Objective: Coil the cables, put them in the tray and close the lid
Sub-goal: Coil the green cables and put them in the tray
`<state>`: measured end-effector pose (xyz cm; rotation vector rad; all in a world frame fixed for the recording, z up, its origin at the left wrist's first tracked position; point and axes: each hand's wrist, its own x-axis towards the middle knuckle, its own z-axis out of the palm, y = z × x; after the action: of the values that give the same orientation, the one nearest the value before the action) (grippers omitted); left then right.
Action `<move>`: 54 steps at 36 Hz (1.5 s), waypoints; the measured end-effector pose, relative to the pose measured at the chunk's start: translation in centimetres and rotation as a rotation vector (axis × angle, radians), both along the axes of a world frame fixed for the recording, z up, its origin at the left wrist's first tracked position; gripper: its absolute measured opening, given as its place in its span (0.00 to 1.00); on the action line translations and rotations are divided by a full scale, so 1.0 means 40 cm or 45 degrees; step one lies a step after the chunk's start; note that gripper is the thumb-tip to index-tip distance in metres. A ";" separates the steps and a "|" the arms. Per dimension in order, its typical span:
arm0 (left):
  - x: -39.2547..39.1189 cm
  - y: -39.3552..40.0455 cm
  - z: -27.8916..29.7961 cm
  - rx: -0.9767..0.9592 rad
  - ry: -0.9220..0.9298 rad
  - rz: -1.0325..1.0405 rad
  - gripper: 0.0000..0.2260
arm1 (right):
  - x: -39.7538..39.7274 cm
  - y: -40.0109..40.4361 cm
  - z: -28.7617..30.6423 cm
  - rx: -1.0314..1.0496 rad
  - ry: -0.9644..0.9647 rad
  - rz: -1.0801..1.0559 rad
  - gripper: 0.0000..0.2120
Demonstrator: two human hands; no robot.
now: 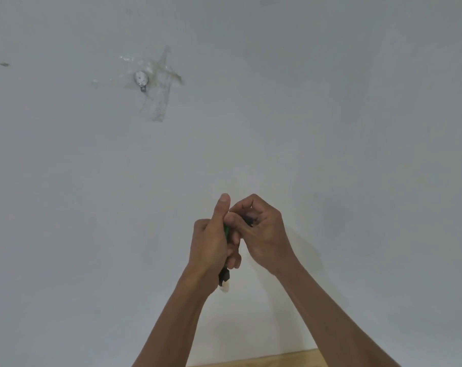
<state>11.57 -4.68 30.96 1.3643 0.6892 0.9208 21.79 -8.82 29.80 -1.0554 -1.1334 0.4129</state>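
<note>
A: Start at the left. What do you have on the pale grey-white wall [330,102]?

B: Far up and left of your hands there is a small dark smudge [4,64]. Closer in, still up and left of them, a small round silver metal hook [140,79] is fixed to the wall under crossed strips of clear, yellowed tape [159,86].

A: And your hands themselves?

B: Your left hand [211,242] is raised in front of the wall, thumb pointing up, its grip clenched around a green and black cable bundle [226,231]. A black plug with a whitish tip [224,280] sticks out below that fist, just beside your left wrist.

A: The right one?

B: Your right hand [264,234] touches the left at the thumb. Its fingers curl inward, and its grip pinches a dark black part of the cable bundle between fingertips and palm. How much cable is wound there you cannot tell; the fingers hide it.

A: Anything lower down?

B: Below your hands, between your two forearms at the bottom edge, a strip of light wooden bench [251,360] shows.
</note>
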 end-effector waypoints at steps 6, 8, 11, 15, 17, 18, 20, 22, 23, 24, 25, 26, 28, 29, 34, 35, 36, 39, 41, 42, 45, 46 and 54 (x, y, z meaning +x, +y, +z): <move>0.005 0.023 -0.015 0.118 -0.067 0.249 0.31 | 0.011 -0.001 0.004 -0.032 -0.125 -0.106 0.13; -0.003 0.040 -0.023 0.118 -0.080 0.253 0.31 | 0.010 -0.004 -0.001 -0.044 -0.182 -0.145 0.16; -0.005 0.043 -0.044 0.116 -0.132 0.225 0.29 | 0.005 0.001 -0.008 -0.105 -0.194 -0.193 0.15; 0.013 0.041 -0.073 0.207 -0.062 0.369 0.29 | -0.010 0.009 -0.022 -0.194 -0.144 -0.281 0.15; 0.019 0.048 -0.074 0.187 -0.040 0.480 0.29 | -0.033 0.004 -0.040 -0.174 -0.292 -0.417 0.10; 0.021 0.052 -0.071 0.164 -0.031 0.532 0.29 | -0.047 0.000 -0.049 -0.133 -0.381 -0.492 0.08; 0.021 0.061 -0.066 0.122 -0.029 0.617 0.30 | -0.070 -0.007 -0.062 -0.076 -0.545 -0.620 0.12; 0.018 0.069 -0.064 0.093 -0.047 0.658 0.28 | -0.082 -0.014 -0.065 -0.095 -0.601 -0.624 0.15; 0.016 0.072 -0.064 0.077 -0.058 0.669 0.25 | -0.087 -0.018 -0.062 -0.137 -0.569 -0.571 0.13; 0.015 0.074 -0.063 0.060 -0.068 0.673 0.24 | -0.088 -0.022 -0.059 -0.189 -0.513 -0.510 0.11; 0.015 0.077 -0.064 0.044 -0.080 0.671 0.23 | -0.088 -0.025 -0.056 -0.230 -0.444 -0.459 0.09; 0.015 0.078 -0.065 0.030 -0.097 0.663 0.22 | -0.087 -0.027 -0.053 -0.259 -0.370 -0.418 0.09; 0.016 0.080 -0.065 0.029 -0.122 0.652 0.22 | -0.081 -0.027 -0.050 -0.288 -0.231 -0.357 0.07; 0.016 0.080 -0.064 0.041 -0.127 0.649 0.22 | -0.079 -0.027 -0.047 -0.290 -0.197 -0.351 0.06; 0.007 0.076 -0.052 0.095 -0.122 0.606 0.22 | -0.069 -0.013 -0.048 -0.314 -0.203 -0.435 0.04; 0.004 0.075 -0.050 0.097 -0.117 0.600 0.22 | -0.064 -0.008 -0.051 -0.316 -0.196 -0.469 0.07; 0.000 0.074 -0.049 0.098 -0.117 0.594 0.22 | -0.059 -0.003 -0.055 -0.325 -0.178 -0.488 0.10; -0.010 0.074 -0.050 0.087 -0.125 0.555 0.22 | -0.047 0.004 -0.062 -0.402 -0.113 -0.371 0.22; -0.014 0.078 -0.054 0.072 -0.110 0.510 0.22 | -0.039 0.007 -0.065 -0.460 -0.071 -0.138 0.28; -0.016 0.079 -0.057 0.060 -0.101 0.486 0.22 | -0.035 0.008 -0.067 -0.470 -0.036 -0.037 0.26; -0.018 0.084 -0.065 0.032 -0.087 0.456 0.22 | -0.036 0.011 -0.071 -0.446 -0.023 0.056 0.15; -0.017 0.084 -0.066 0.031 -0.085 0.459 0.22 | -0.039 0.013 -0.073 -0.448 -0.059 0.012 0.13; -0.016 0.087 -0.075 -0.004 -0.056 0.516 0.22 | -0.057 0.021 -0.074 -0.510 -0.135 -0.216 0.12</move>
<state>10.94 -1.18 27.94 1.2175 0.9531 1.2644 19.50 -7.96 26.86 -1.5275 -1.0672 0.4643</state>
